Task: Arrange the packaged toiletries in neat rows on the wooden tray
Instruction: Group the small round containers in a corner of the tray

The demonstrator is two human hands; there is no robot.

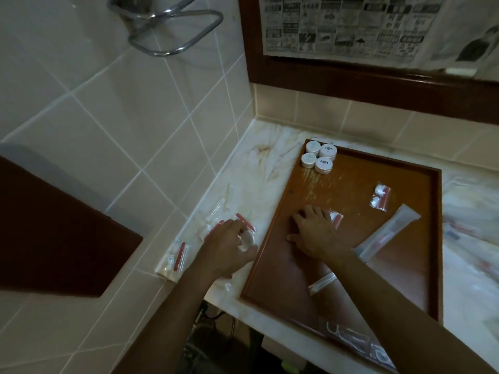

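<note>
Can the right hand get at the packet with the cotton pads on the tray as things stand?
Probably yes. The right hand lies flat on the tray, and bare wood separates it from the packet; nothing stands between them.

The room is dim. Big pale tiles cover the wall at 9 o'clock. A shiny metal ring hangs at 11 o'clock. Newspaper sits in a dark wooden frame at 1 o'clock. The marble tabletop fills the corner.

Glossy wood tray, marble-look counter, clear plastic pkts, chrome rack.
</note>
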